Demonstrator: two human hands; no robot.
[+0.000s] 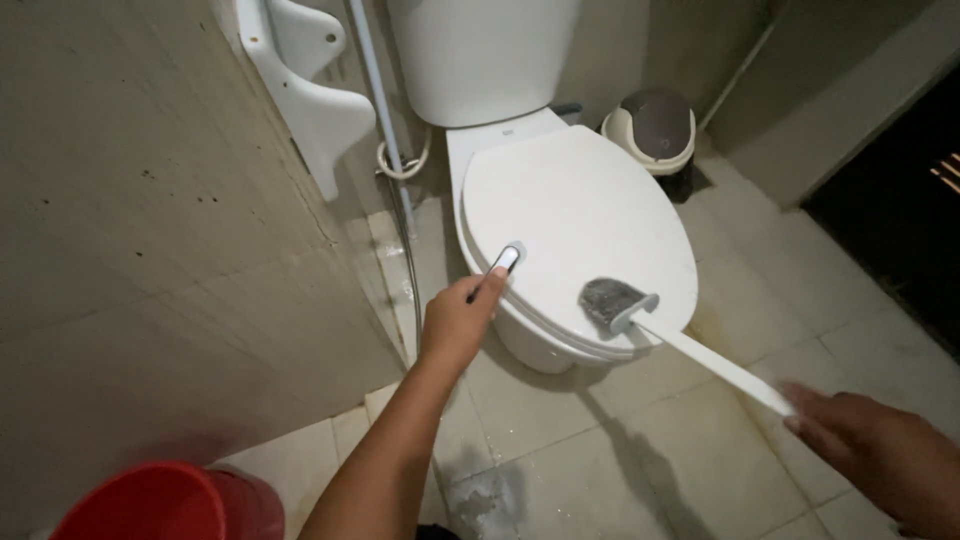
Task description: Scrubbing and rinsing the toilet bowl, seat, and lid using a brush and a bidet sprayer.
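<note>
Fingers of the left hand were pinched around a small dark-and-white sprayer head, its tip resting on the near-left edge of the closed toilet lid. The right hand was clenched on the far end of a long white handle, holding a toilet brush whose grey head lay on the front rim of that same lid, just beside the edge.

Doing this step well seemed to call for keeping the brush head flat against the lid so that its bristles met the surface evenly, and for holding the sprayer tip low and aimed at the patch just ahead of the brush, so that water would not splash onto the tiled floor. A firm hold near the handle's end gave reach but less control; shorter strokes would probably suit it.

Against the wall stood a small domed bin, and a red bucket sat at the lower left, well apart from the toilet.
</note>
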